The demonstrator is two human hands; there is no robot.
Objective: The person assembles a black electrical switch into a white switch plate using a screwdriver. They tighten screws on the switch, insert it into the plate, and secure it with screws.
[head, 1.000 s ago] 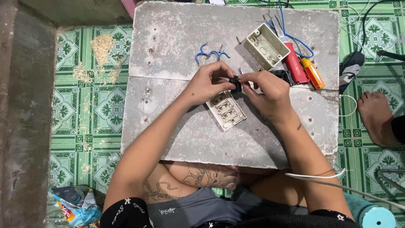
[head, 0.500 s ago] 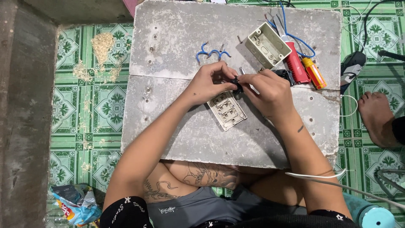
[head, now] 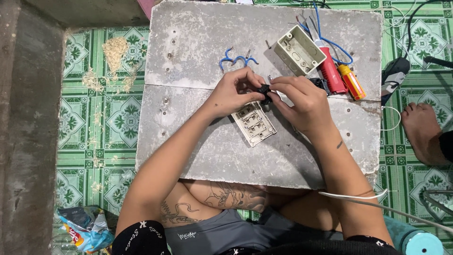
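My left hand (head: 232, 92) and my right hand (head: 299, 99) meet over a grey concrete slab (head: 198, 141) and both pinch a small black part (head: 264, 89) between their fingertips. Just below the hands lies a cream switch plate (head: 255, 123), face down and tilted. Two short bent blue wires (head: 236, 59) rest on the slab above my left hand.
A cream wall box (head: 299, 49) lies at the slab's far right, beside a red-handled tool (head: 330, 71) and an orange screwdriver (head: 351, 81). Another person's bare foot (head: 422, 132) rests on the green tiled floor at right. A crumpled wrapper (head: 85, 229) sits at lower left.
Both hands have stayed together on the black part, with only small finger movements. Nothing else has moved.
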